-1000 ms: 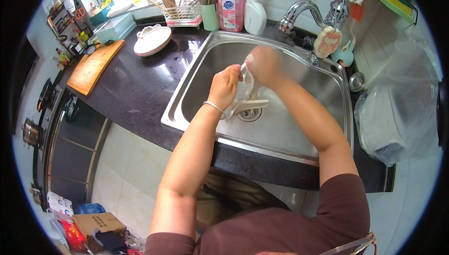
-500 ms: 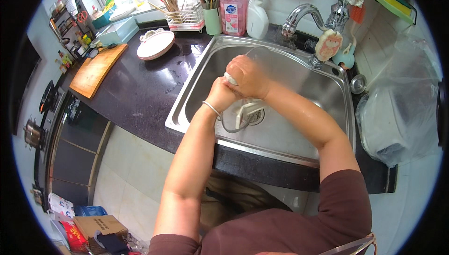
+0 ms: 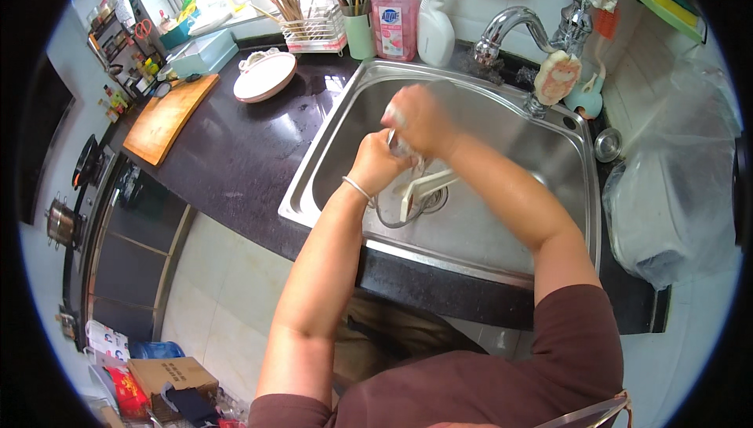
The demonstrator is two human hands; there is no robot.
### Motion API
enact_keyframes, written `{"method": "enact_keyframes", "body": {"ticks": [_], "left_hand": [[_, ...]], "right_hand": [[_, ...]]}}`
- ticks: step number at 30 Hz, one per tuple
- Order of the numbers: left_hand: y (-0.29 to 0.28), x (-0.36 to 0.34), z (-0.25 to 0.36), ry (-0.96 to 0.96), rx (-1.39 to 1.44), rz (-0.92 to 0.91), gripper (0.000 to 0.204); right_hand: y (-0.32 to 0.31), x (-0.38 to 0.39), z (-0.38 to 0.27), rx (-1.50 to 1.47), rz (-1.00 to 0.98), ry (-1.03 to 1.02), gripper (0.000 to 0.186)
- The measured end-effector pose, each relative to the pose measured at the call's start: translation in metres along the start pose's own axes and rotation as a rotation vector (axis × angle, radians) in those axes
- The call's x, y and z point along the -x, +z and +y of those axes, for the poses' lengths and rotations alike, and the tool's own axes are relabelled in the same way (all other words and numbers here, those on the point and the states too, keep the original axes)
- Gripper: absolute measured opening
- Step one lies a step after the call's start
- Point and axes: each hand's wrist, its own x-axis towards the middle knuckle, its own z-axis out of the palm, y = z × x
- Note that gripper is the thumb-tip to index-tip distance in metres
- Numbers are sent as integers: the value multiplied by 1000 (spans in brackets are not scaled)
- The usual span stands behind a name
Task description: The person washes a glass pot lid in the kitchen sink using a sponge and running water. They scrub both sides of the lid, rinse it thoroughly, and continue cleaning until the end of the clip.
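Through the head camera, I see a wooden board (image 3: 171, 120) at the far left of the dark counter (image 3: 251, 165), and right of it a pale, pink-rimmed dish (image 3: 265, 77) with something white behind it. Next comes the steel sink (image 3: 510, 244), with both hands above its basin. The left hand (image 3: 378, 163), a light band (image 3: 358, 190) at its wrist, is closed, seemingly around the edge of a see-through, lid-like thing; I cannot make out its fingertips. That lid-like thing (image 3: 423, 191) hangs tilted between and below the hands, its pale bar handle over the drain and its clear rim curving below the left wrist. Just right and above, the right hand (image 3: 426, 122) is bent inward, close against the left; a scrap of white shows at its fingers, but blur means I cannot tell how tightly it closes. Farther right stand the faucet (image 3: 514, 21) and a clear plastic bag (image 3: 667, 185).
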Motion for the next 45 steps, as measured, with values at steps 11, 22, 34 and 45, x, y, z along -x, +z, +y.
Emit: {"method": "enact_keyframes", "body": {"ticks": [11,22,34,45], "left_hand": [[4,-2,-2,-79,85,29,21],[8,3,5,-53,88,50,19],[9,0,1,-55,96,47,16],[10,2,-5,-58,34,42,18]], "right_hand": [[-19,7,35,-29,-47,280,26],[-18,9,70,-305,83,543,32],[-13,2,41,-128,112,395,28],[-5,-2,20,-21,204,-9,32]]}}
